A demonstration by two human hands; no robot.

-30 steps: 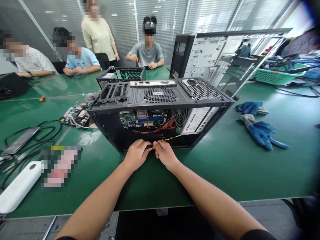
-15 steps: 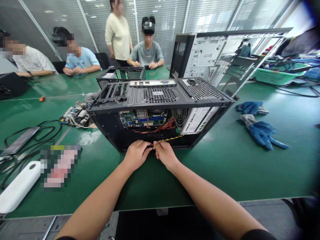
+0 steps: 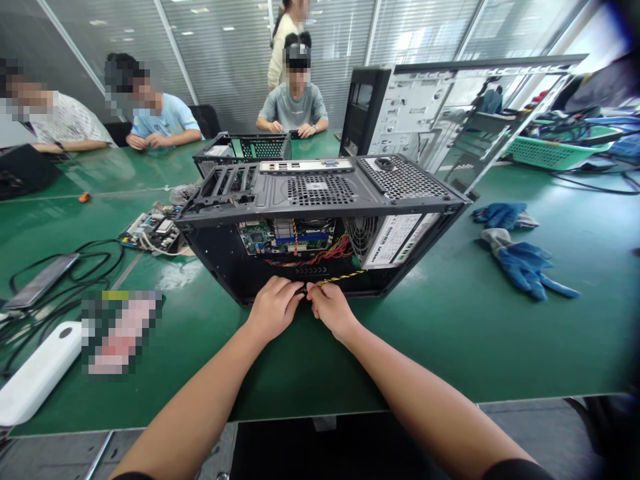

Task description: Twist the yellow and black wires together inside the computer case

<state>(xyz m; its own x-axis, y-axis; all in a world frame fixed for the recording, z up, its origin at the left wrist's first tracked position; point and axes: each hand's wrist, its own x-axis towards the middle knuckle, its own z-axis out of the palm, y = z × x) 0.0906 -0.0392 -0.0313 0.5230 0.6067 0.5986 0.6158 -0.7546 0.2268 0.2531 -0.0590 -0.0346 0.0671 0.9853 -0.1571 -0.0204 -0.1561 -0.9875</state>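
A black computer case [image 3: 320, 193] lies on its side on the green table [image 3: 450, 333], its open side facing me. Inside I see a motherboard [image 3: 280, 237], red and yellow wires and a power supply [image 3: 395, 240]. My left hand [image 3: 273, 310] and my right hand [image 3: 330, 308] meet at the case's near edge, both closed in a pinch. A yellow-and-black twisted cable [image 3: 340, 277] runs from between my fingertips into the case. What sits at the cable's end is hidden by my fingers.
Blue gloves [image 3: 520, 263] lie to the right. A loose circuit board [image 3: 153, 230], black cables [image 3: 65, 273] and a white device [image 3: 35, 373] lie to the left. Another open case [image 3: 435, 107] stands behind. Several people sit or stand at the far side.
My hands have stayed where they were. The standing person at the far side has walked to the right, behind the seated one.
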